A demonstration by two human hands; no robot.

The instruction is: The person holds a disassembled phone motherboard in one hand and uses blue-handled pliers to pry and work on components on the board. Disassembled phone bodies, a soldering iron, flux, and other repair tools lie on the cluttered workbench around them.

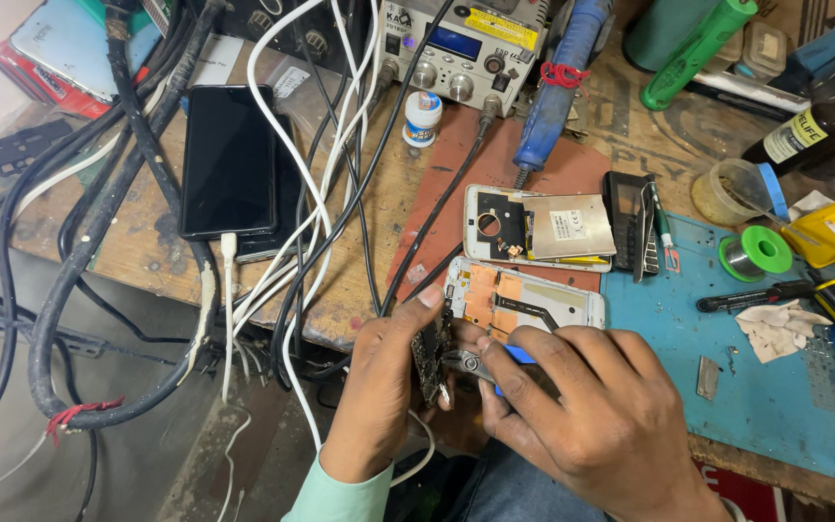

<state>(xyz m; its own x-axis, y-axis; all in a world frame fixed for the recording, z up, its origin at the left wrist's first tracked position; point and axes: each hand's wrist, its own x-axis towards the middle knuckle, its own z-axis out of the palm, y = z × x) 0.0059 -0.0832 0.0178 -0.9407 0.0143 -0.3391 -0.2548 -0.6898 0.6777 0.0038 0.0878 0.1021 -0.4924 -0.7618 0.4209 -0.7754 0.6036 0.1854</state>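
My left hand [384, 387] grips a small dark circuit board [431, 353], held on edge just off the front of the workbench. My right hand [591, 416] is closed around a blue-handled tool [519, 356] whose metal jaws [466, 364] touch the board. Just beyond my fingers lies an opened white phone frame [533, 300] with copper-coloured foil and a black flex strip inside. Behind it a second opened phone body [538, 227] rests on a reddish mat [456, 193].
A blue mat [775, 387] at right carries a solder spool [756, 253], a blade, a tissue, a yellow glue tube and a screwdriver. Black phones [229, 159] lie at left among white and black cables. At the back: a power supply [456, 48], blue soldering handle [553, 97], small jar.
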